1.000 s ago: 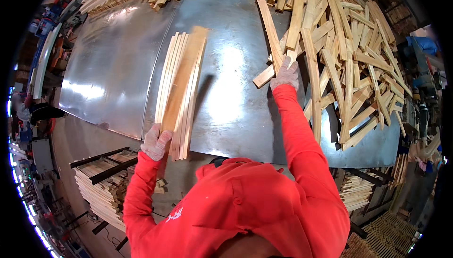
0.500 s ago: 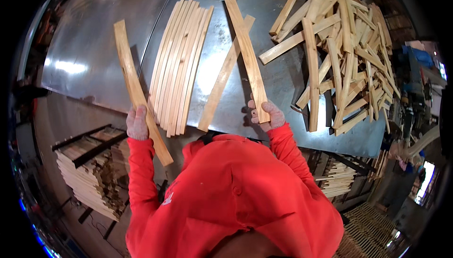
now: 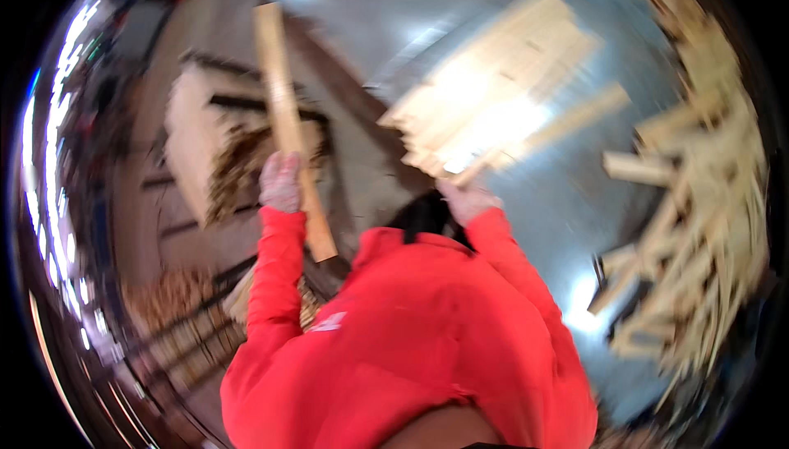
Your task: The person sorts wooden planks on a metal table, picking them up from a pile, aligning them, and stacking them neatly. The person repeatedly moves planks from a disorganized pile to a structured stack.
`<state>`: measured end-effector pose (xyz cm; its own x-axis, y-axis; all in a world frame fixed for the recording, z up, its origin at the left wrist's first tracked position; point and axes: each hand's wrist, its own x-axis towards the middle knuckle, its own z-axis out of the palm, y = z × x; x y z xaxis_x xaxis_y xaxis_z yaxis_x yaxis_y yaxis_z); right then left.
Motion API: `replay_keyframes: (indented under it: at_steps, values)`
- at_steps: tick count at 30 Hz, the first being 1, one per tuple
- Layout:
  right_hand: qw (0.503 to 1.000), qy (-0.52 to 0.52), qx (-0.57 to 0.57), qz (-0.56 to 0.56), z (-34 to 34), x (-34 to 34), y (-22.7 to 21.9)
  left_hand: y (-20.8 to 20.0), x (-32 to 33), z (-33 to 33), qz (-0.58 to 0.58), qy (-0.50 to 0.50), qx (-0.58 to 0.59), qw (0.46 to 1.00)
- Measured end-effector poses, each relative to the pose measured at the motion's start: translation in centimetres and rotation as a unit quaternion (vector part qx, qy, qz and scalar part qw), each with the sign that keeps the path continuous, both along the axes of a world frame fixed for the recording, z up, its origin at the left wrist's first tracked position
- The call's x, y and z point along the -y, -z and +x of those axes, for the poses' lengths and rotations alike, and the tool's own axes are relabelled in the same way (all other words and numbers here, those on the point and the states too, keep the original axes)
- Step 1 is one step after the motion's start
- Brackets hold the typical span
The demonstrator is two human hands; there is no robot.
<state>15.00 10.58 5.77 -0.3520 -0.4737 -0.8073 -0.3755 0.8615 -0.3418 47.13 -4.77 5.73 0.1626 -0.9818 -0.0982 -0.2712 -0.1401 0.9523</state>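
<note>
My left hand (image 3: 282, 182), in a pale glove, is closed round a long flat wooden slat (image 3: 282, 96), raised off to the left of the metal table (image 3: 534, 244). My right hand (image 3: 470, 199) is at the near end of a loose slat (image 3: 575, 123) on the table. Its fingers are smeared by motion, so I cannot tell whether they grip that slat or only touch it. Just beyond lies a row of slats (image 3: 501, 71), side by side and blurred together.
A jumbled heap of slats (image 3: 699, 227) covers the table's right side. Left of the table, below the raised slat, a tall stack of slats (image 3: 193, 141) stands with dark bars on top. More stacked wood (image 3: 177, 301) is at lower left.
The view has swung left, blurring everything. My left hand still holds its slat. The slat my right hand held up is no longer distinct; that hand is now low by the row's near end.
</note>
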Motion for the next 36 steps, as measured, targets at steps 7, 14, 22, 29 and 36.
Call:
replay_keyframes:
  at_steps: [7,14,22,29,36]
  values:
    - [0.956,0.184,0.102,-0.202,1.4,2.0,5.0,-7.1,7.6,13.1,-0.047,-0.21,0.15,0.965]
    - [0.921,0.333,-0.141,-0.145,-0.4,0.7,5.3,-3.5,20.6,33.6,0.089,-0.36,0.386,0.845]
    - [0.919,0.202,-0.336,0.044,-0.1,4.1,5.7,3.8,36.4,33.6,0.101,-0.218,0.375,0.895]
    - [0.92,0.17,-0.336,0.105,-0.2,5.1,5.4,4.5,43.4,26.0,0.191,-0.149,0.342,0.908]
    - [0.847,0.185,-0.494,0.066,3.6,9.7,1.7,3.4,44.6,26.9,0.287,-0.068,0.345,0.891]
